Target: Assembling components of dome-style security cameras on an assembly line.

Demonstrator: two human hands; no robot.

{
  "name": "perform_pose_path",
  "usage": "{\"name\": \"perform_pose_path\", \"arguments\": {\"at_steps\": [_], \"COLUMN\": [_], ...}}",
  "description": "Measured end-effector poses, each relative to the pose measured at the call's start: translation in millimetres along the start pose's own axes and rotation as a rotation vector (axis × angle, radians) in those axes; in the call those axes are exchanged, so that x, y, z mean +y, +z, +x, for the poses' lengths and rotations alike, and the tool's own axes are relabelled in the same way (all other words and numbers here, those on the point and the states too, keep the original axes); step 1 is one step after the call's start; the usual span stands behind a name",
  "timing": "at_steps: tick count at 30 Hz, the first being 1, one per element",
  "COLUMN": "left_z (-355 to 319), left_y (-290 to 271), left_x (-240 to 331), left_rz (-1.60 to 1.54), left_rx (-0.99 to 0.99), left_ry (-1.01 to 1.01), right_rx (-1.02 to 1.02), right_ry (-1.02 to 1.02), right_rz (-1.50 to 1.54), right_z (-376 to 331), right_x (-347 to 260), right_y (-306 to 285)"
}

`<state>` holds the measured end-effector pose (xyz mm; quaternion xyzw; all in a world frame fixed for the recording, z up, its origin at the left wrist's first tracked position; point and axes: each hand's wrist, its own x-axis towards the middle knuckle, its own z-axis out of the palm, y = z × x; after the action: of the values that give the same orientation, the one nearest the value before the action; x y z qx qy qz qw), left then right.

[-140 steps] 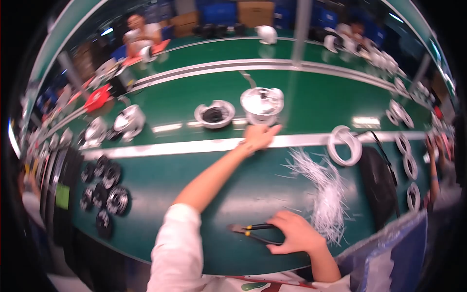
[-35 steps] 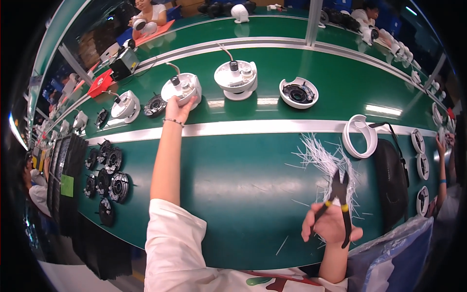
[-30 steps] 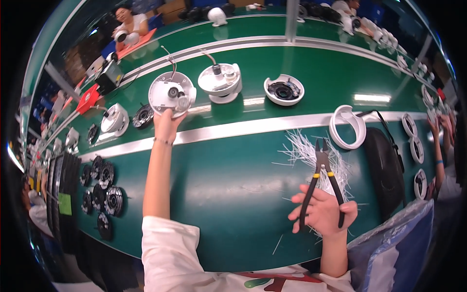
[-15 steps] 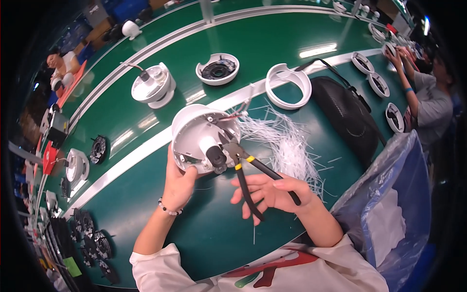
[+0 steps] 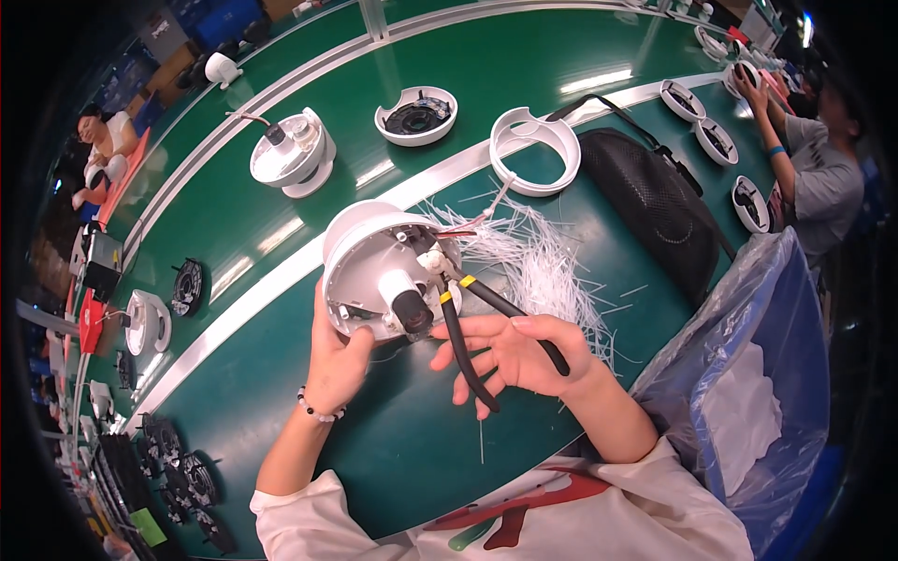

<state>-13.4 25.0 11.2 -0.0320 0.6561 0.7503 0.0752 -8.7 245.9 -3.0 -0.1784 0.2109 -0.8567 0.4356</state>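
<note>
Since a second ago, white housing (image 5: 365, 285) brought nearer, now above green bench (image 5: 393, 467); open room below it, down to the near edge; blue lined bin (image 5: 804, 374) crowding right; black case (image 5: 650, 206), white clippings heap (image 5: 552, 285) block far right; left hand (image 5: 339, 365) pinches housing rim; right hand (image 5: 535, 355) curls loosely round pliers (image 5: 457, 341), jaws reaching inside housing

- White, round, bowl-shaped plastic housing (image 5: 360, 269): smooth, soft satin sheen
- Black-and-yellow hand pliers (image 5: 461, 351): grips look matt and rubbery
- Messy pile of thin white strips (image 5: 554, 285): slick plastic, by the look of it
- Long green work surface (image 5: 519, 98): smooth, properly glossy, lights mirrored in it
- Long black case (image 5: 645, 201): dimpled texture, fairly matt
- Clear bag (image 5: 687, 383): crinkly, shiny plastic film
- White sleeve (image 5: 304, 514): matt cloth
</note>
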Motion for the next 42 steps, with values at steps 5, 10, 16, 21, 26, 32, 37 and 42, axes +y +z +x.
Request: {"name": "perform_pose_path", "arguments": {"at_steps": [5, 10, 16, 21, 26, 32, 37, 42], "left_z": [-2.3, 3.8, 27.3, 54.0, 93.4, 137.4, 125.0, 98.0], "left_y": [0.4, -2.6, -9.1, -1.7, -43.5, -106.1, -166.1, -183.8], "left_x": [-4.5, -10.1, -10.9, 5.6, 7.7, 0.9, 1.7, -2.9], "left_rz": [0.102, 0.112, -0.039, -0.498, -0.678, -0.683, 0.541, 1.547], "left_rx": [-0.034, -0.051, 0.128, 0.051, 0.241, 0.423, 0.493, 1.001], "left_ry": [0.103, 0.068, 0.194, 0.001, 0.239, 0.45, -0.014, 0.384], "right_rx": [0.097, 0.245, 0.146, 0.119, 0.122, 0.172, 0.094, 0.138], "right_ry": [0.009, -0.018, -0.102, -0.071, -0.056, -0.101, -0.083, -0.116], "right_rz": [-0.036, -0.201, -0.026, -0.076, -0.095, -0.075, -0.054, -0.051], "right_z": [-2.5, -7.2, -4.1, -9.8, -5.0, -15.5, -12.8, -10.9], "right_x": [-3.3, -6.5, -5.7, -3.2, 0.6, 0.3, 4.7, 6.6], "right_y": [6.5, 9.5, 11.8, 9.4, 8.9, 14.5, 8.5, 10.5]}}
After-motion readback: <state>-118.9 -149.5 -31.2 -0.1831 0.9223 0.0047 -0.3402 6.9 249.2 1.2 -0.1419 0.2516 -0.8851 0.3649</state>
